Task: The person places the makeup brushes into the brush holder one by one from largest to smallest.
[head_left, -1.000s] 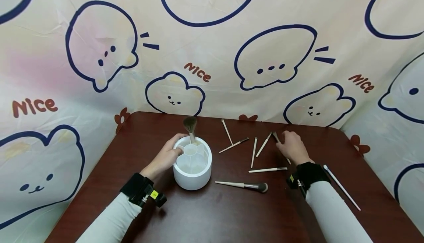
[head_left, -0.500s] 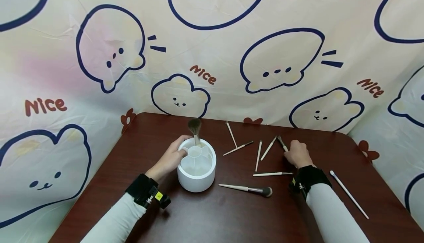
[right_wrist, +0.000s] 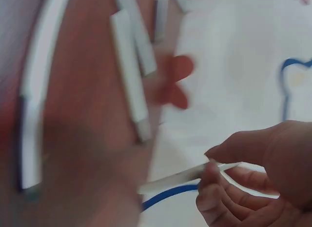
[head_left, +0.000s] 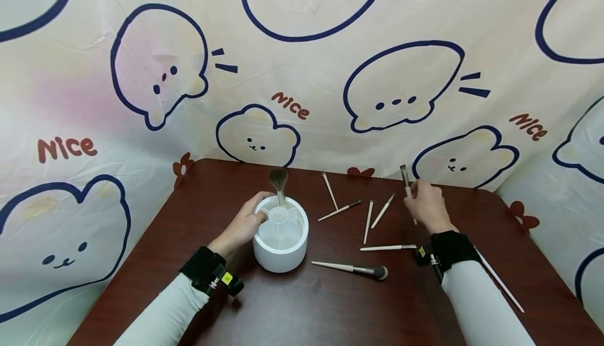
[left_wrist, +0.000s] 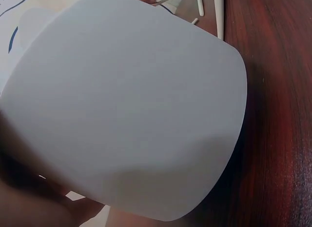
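Observation:
My left hand (head_left: 240, 226) grips the rim of a white round divided holder (head_left: 279, 260), thumb over the edge and fingers behind it. One fluffy makeup brush (head_left: 279, 180) stands upright in the holder, bristles up. In the left wrist view the holder's wall (left_wrist: 131, 105) fills most of the picture and hides much of the hand. At the right, my right hand (head_left: 428, 207) pinches a flat makeup brush (head_left: 405, 176) by its handle, raised off the table with its bristles upward. The right wrist view shows thumb and fingertips around that handle, slightly blurred.
Several slim makeup brushes lie between the hands, one of them (head_left: 387, 248) crosswise. Nearer lies a thick brush (head_left: 351, 268) with a dark head. A long white stick (head_left: 501, 281) lies beside the right forearm. A printed cloth (head_left: 321, 73) hangs behind the brown table (head_left: 292, 314).
My right hand has picked up the flat brush from the table and tipped it upright. The left hand keeps its hold on the holder. The head view has shifted slightly.

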A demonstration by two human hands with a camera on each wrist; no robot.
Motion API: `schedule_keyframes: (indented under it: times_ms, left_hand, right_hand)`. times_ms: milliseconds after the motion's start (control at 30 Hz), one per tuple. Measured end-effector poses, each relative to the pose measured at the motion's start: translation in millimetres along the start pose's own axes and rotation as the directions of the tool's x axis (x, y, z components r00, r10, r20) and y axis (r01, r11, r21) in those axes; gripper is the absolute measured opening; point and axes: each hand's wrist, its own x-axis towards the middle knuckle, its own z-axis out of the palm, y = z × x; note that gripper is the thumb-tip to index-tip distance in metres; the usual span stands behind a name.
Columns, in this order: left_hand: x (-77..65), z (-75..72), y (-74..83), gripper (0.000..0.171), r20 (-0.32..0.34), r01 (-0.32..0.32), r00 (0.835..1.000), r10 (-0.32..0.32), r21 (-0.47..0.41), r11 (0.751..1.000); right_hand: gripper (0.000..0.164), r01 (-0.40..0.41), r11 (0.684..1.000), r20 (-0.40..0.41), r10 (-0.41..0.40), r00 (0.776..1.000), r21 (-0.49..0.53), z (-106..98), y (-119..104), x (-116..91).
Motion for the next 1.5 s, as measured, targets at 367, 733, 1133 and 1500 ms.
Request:
schedule_keyframes:
  times_ms: [367,733,1133,1500]
  left_hand:
    - [0.8,-2.3,-3.4,0.05,-0.006,0.002,1.0,-0.002,-0.003,1.0]
    - [-1.4,-2.1,0.8,0.047,-0.013,-0.009,1.0,0.008,-0.013,1.0]
    - [-1.1,-1.7,-2.3,0.048,-0.009,-0.008,1.0,0.007,-0.015,1.0]
    - [12.1,2.4,-35.4,0.048,-0.071,-0.039,0.997,0.039,-0.005,0.999]
  right_hand:
    - [0.025,0.261,0.955,-0.065,-0.255,0.965,0.141,-18.8,-85.7,-10.9]
    - [0.016,0.4,0.868,-0.173,-0.364,0.915,0.295,-20.5,-166.7,-32.0]
    - [0.008,0.46,0.721,-0.169,-0.441,0.882,0.518,11.7,-215.1,-40.1]
    - [0.015,0.413,0.774,-0.066,-0.437,0.897,0.48,50.7,-219.7,-39.5]
